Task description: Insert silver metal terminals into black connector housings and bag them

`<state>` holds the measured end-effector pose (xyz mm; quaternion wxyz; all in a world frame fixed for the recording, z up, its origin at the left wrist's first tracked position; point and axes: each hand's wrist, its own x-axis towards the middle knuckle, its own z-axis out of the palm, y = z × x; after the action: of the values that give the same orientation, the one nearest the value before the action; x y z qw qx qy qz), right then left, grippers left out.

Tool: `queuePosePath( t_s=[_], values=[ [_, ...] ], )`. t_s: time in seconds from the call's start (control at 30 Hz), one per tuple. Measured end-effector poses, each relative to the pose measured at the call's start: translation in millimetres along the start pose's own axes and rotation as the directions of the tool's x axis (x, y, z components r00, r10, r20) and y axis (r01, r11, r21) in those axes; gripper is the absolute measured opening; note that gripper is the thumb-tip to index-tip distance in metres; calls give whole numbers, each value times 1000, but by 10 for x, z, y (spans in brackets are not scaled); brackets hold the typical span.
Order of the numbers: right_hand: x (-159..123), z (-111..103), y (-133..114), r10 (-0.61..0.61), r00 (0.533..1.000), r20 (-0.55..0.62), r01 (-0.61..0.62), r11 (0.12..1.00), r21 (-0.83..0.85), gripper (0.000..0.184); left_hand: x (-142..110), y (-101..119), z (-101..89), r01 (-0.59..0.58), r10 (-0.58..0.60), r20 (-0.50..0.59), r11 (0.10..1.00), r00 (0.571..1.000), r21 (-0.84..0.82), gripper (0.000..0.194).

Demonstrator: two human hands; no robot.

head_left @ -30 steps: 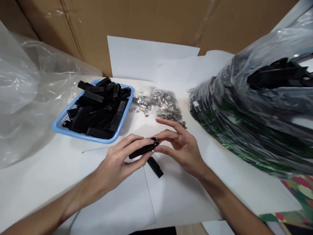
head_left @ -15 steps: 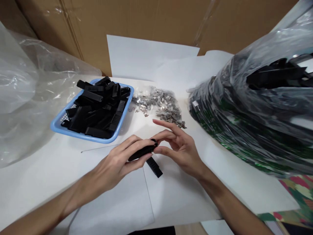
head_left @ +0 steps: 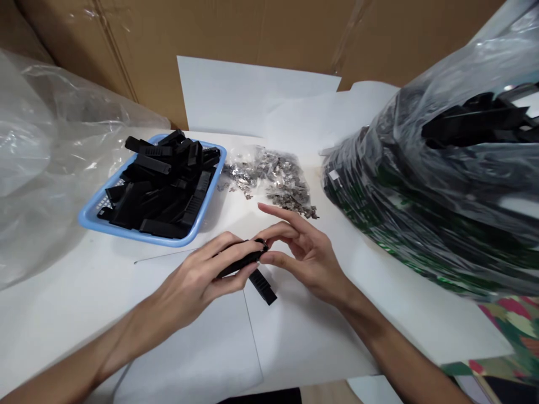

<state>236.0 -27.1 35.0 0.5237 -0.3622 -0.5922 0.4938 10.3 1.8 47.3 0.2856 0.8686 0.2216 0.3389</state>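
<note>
My left hand [head_left: 197,275] is closed around a long black plastic part [head_left: 236,265], fingers over the top and thumb below. At the part's right end, the thumb and index finger of my right hand [head_left: 307,255] close in a pinch, the other fingers held out. Whether a small piece also sits in that pinch is too small to tell. A second black plastic part [head_left: 263,287], ribbed, lies on the white paper under my hands, partly covered by the left thumb.
Heaped black parts fill a blue basket [head_left: 166,242] on the left. Behind my hands, small metal pieces [head_left: 288,177] spill from clear bags. A big plastic sack [head_left: 391,224] of black parts bulges on the right. Clear plastic sheeting [head_left: 31,224] lies left; a cardboard wall [head_left: 252,33] stands behind.
The whole view has shifted slightly, so things sit a little further left. Both hands keep nearly the same hold on the black part.
</note>
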Motion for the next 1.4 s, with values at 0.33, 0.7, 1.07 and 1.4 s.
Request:
queuePosePath(
  t_s=[0.33, 0.7, 1.07, 1.4],
  values=[
    [-8, 32, -16, 10, 1000, -18, -10, 1000, -17, 57, -13, -3, -2, 15, -15, 15, 1000, 1000, -2, 39],
    [-75, 278, 70, -445, 895, -21, 335, 703, -627, 43, 117, 130, 69, 458, -529, -147, 820, 836, -343, 18],
    [-42, 82, -140, -356, 921, 161, 380, 723, -576, 24, 115, 80, -252, 570, -523, 243, 665, 817, -483, 30],
    [-293, -159, -601, -568, 823, -18, 318, 486, -814, 42, 389, 85, -932, 349, -329, 175, 932, 928, -98, 44]
  ],
)
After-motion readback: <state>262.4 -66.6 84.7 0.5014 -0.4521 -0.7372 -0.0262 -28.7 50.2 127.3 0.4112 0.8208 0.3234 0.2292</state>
